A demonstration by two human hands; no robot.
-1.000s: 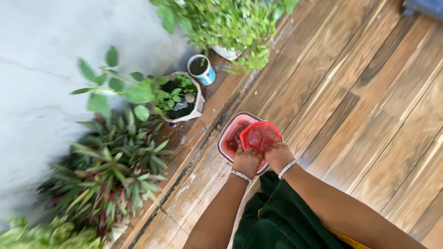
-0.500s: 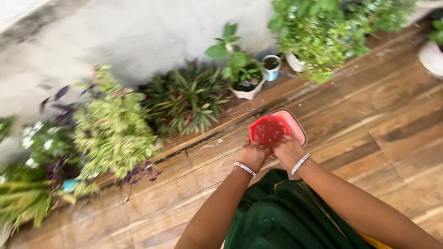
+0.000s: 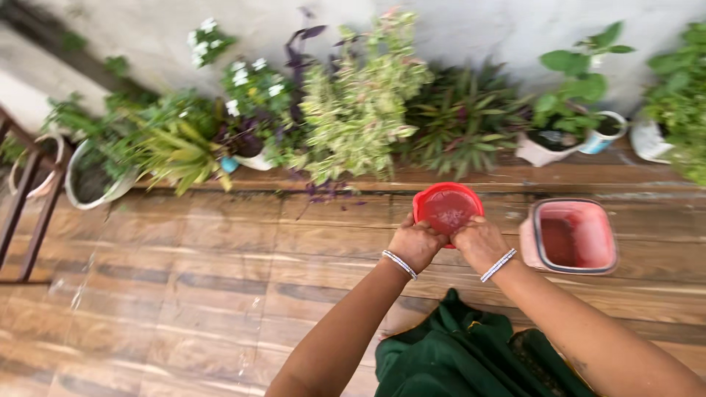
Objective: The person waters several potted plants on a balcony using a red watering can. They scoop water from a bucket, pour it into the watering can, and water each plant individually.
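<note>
Both hands meet at the near rim of a round red bowl [image 3: 448,207], held out in front of the body above the wooden plank floor [image 3: 184,294]. The left hand [image 3: 416,244] is closed on the bowl's near-left edge, fingers curled over it, and the right hand [image 3: 478,242] is closed on the near-right edge just beside it, the two hands touching or nearly so. Each wrist carries a thin silver bangle. The bowl seems to hold something wet and reddish, though the view is too soft to tell what. To the right of the hands, apart from the bowl, a pink rectangular bucket [image 3: 575,235] with a dark rim stands on the floor, its inside reddish too. Along the far edge of the floor, against a pale wall [image 3: 485,29], runs a row of potted plants: a pale variegated bush [image 3: 360,110] right behind the bowl, a white-flowered plant [image 3: 250,81] to its left, and a broad-leaved plant in a white pot [image 3: 540,151] to the right. A dark green garment [image 3: 441,360] shows at the bottom.
</note>
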